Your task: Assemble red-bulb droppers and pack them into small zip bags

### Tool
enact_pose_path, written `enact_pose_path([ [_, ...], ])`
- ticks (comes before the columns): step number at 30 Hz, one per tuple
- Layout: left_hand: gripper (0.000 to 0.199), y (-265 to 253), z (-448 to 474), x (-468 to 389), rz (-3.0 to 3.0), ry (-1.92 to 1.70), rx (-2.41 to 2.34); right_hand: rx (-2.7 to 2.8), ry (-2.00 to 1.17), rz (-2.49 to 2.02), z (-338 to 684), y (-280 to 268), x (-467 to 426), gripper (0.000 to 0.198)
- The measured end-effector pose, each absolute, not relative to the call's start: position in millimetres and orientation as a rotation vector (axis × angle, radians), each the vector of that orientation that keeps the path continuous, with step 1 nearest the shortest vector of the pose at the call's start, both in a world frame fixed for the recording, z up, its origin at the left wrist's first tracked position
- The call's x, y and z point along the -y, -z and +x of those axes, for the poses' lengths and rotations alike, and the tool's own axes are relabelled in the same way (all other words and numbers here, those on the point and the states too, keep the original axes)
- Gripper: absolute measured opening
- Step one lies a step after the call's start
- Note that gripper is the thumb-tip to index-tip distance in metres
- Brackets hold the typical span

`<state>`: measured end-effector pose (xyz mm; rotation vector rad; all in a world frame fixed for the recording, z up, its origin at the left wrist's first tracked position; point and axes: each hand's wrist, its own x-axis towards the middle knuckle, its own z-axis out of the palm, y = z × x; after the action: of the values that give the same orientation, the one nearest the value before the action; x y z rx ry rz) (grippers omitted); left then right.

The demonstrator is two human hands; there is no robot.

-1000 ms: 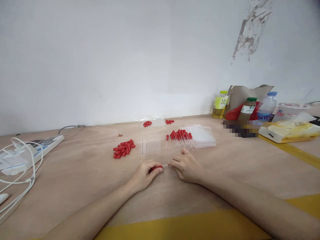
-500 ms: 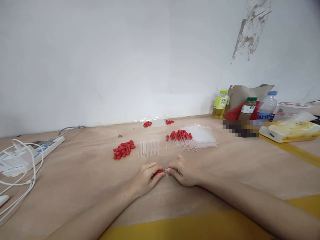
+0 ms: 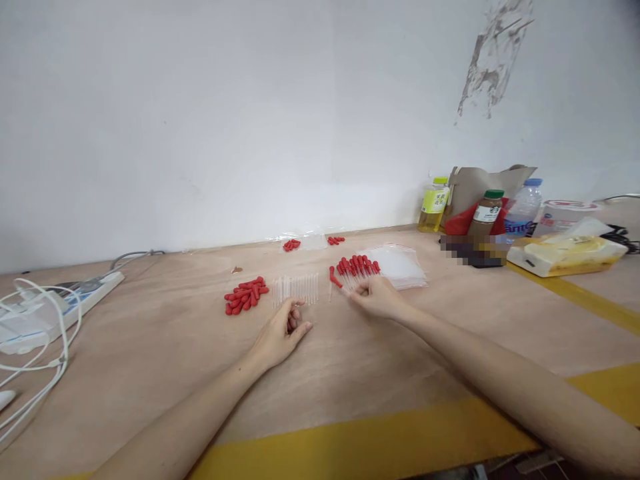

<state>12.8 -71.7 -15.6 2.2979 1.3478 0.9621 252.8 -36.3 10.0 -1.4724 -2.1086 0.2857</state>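
My right hand (image 3: pixel 375 297) pinches a glass dropper by its clear tube. The dropper's red rubber bulb (image 3: pixel 337 281) points up and left, close to another red-topped dropper (image 3: pixel 330 293) on the table. Just behind my fingers lies a group of assembled droppers (image 3: pixel 358 265), bulbs toward the wall, partly covered by my hand. My left hand (image 3: pixel 284 335) hovers with thumb and fingers apart, holding nothing. Ahead of it is a row of bare glass tubes (image 3: pixel 297 289), and to their left a pile of loose red rubber bulbs (image 3: pixel 246 297).
Clear plastic bags (image 3: pixel 403 263) lie right of the droppers. Small groups of red bulbs (image 3: pixel 291 245) rest by the wall. A power strip (image 3: pixel 75 313) with white cables is at left. Bottles (image 3: pixel 433 203), a paper bag (image 3: pixel 463 183) and a tissue pack (image 3: pixel 565 253) stand at right.
My hands have separated. The right moved forward with the dropper to the assembled group; the left let go of the red bulb, drew slightly left and opened.
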Motion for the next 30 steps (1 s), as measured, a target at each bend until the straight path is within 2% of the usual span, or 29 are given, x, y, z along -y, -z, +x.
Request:
enact_pose_path([
  [3,0.025,15.8,12.4,70.4,2.307,-0.914,-1.336,1.992,-0.234,-1.723,241.8,-18.7,16.3,0.033],
  [9,0.024,12.6,7.1,73.1,2.399,-0.85,-1.331,1.954,-0.016,-1.958,208.5,-12.8,-8.8,0.027],
  [21,0.023,12.3,2.7,71.4,2.42,-0.827,-1.362,2.033,0.11,-1.881,206.9,-4.9,-11.9,0.034],
  [27,0.01,11.2,-8.4,54.6,2.531,-1.115,-1.667,2.091,-0.041,-1.817,179.8,-8.1,-11.7,0.028],
  [30,0.015,10.6,-14.3,49.5,2.531,-1.199,-1.845,2.08,-0.075,-1.896,168.4,-9.3,-17.2,0.025],
])
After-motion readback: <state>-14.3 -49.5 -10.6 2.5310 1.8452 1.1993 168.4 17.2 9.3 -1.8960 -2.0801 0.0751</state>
